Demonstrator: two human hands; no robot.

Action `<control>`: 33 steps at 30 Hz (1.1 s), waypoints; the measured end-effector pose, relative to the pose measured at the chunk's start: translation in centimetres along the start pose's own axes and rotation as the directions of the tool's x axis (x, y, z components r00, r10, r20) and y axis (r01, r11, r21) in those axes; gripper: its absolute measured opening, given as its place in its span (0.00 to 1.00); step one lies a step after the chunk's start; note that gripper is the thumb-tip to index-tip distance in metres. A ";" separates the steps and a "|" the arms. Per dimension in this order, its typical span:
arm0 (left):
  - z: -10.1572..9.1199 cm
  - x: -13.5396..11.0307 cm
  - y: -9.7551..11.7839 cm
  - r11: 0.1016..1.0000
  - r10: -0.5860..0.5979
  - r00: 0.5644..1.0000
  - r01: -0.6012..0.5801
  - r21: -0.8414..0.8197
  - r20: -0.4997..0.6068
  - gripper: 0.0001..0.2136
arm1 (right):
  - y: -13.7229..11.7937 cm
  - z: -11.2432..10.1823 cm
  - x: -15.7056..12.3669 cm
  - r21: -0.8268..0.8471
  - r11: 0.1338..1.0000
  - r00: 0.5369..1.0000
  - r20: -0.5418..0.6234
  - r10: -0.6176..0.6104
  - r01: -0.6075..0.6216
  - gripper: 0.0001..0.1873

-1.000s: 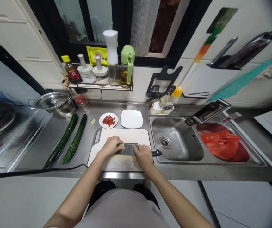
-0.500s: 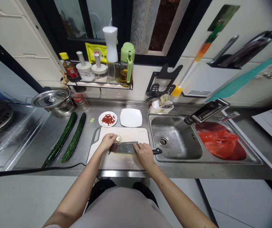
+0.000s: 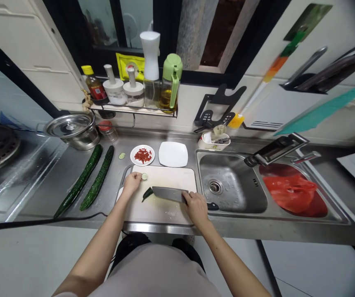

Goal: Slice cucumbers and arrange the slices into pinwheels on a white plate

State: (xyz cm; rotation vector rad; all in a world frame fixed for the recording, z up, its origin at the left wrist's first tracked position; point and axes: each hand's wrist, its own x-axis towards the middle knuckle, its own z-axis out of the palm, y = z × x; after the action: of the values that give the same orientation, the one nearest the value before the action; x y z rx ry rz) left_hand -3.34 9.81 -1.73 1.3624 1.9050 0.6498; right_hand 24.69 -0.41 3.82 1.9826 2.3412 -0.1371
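Between the fingertips of my left hand (image 3: 132, 183) is a pale round cucumber slice (image 3: 144, 176), over the left part of the white cutting board (image 3: 155, 214). My right hand (image 3: 196, 207) grips a kitchen knife (image 3: 169, 193), its fingers on the blade's heel and its black handle sticking out to the right. The blade lies low over the board and points left. At its tip rests a dark green cucumber end piece (image 3: 147, 193). Two whole cucumbers lie to the left of the board, an outer cucumber (image 3: 80, 181) and an inner cucumber (image 3: 98, 179).
Behind the board stand a plate of chopped red pieces (image 3: 135, 160) and a white square plate (image 3: 173, 154). A small green slice (image 3: 121, 156) lies on the counter. The sink (image 3: 230, 181) is at the right, a steel pot (image 3: 84, 138) at the back left.
My left hand has moved left with the slice, away from the knife. The knife has shifted right, and the dark green end piece now shows at its tip.
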 end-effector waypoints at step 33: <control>-1.8 2.1 -1.8 0.996 -0.016 0.938 0.046 0.077 -0.346 0.18 | -0.3 0.5 1.5 0.299 0.933 0.978 0.122 0.172 -0.201 0.15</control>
State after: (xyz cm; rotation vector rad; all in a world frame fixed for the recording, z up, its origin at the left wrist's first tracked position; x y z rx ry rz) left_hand -6.29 11.18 -2.44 1.3339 2.2487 0.8469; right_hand 24.18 0.96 3.11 2.2669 2.1674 -0.6072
